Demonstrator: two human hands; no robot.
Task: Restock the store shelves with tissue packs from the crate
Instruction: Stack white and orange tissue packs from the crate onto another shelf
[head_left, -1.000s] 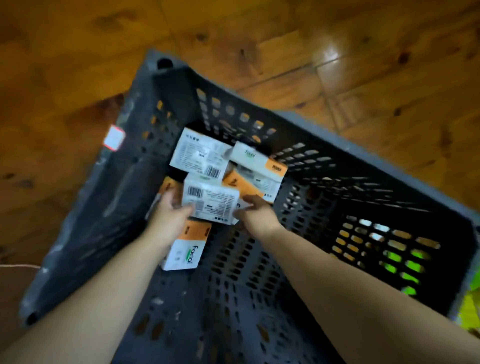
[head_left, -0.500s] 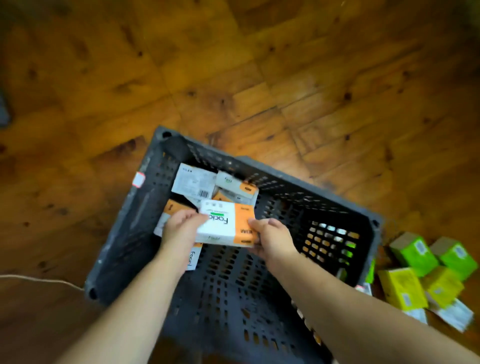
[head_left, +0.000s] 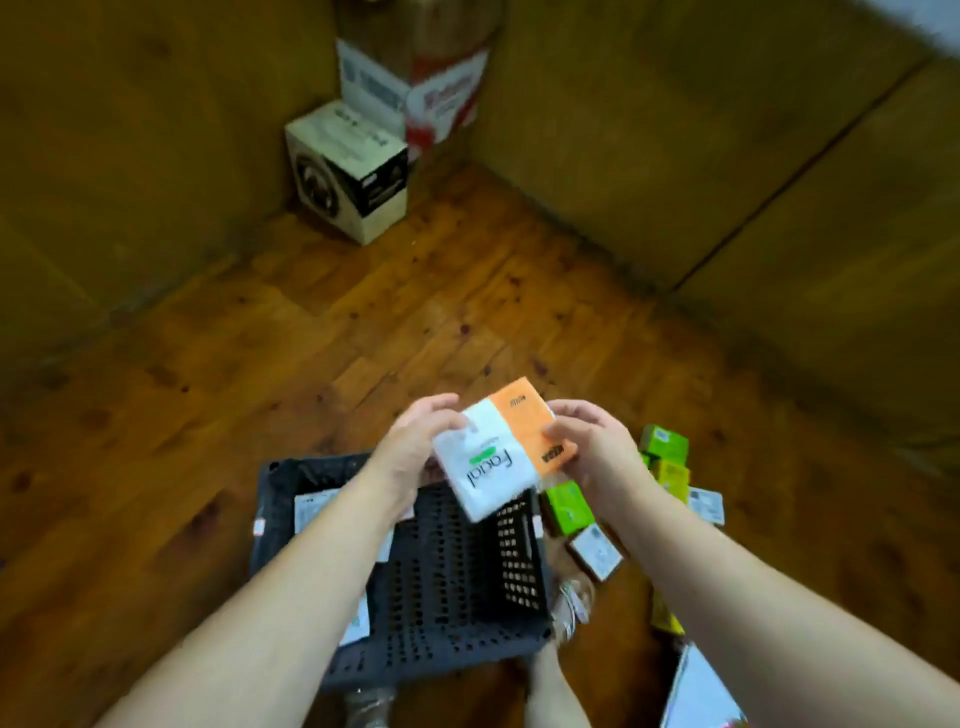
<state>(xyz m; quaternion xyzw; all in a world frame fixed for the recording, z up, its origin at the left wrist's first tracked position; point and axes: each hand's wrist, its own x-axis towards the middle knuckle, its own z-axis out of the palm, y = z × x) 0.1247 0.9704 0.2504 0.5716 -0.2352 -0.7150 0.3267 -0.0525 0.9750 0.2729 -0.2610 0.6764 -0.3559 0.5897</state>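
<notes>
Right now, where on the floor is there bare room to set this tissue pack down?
Bare wood floor lies between the far rim of the crate and the boxes in the corner, and also left of the crate. Right of the crate is crowded with green and yellow packs.

Left forearm (head_left: 291, 597) covers the left side of the crate (head_left: 441, 571), leaving only white slivers of the packs (head_left: 311, 512) inside; their number cannot be told. The raised pack (head_left: 506, 447) hides the crate's far right corner, and whatever fingers of the left hand (head_left: 415, 447) and right hand (head_left: 592, 447) lie behind it. The small print on its orange band is unreadable. Right forearm (head_left: 753, 597) cuts across the green boxes (head_left: 569, 506). The far carton (head_left: 415, 78) is cropped by the top edge and its lettering is smeared. A white sheet (head_left: 696, 696) runs off the bottom edge.
</notes>
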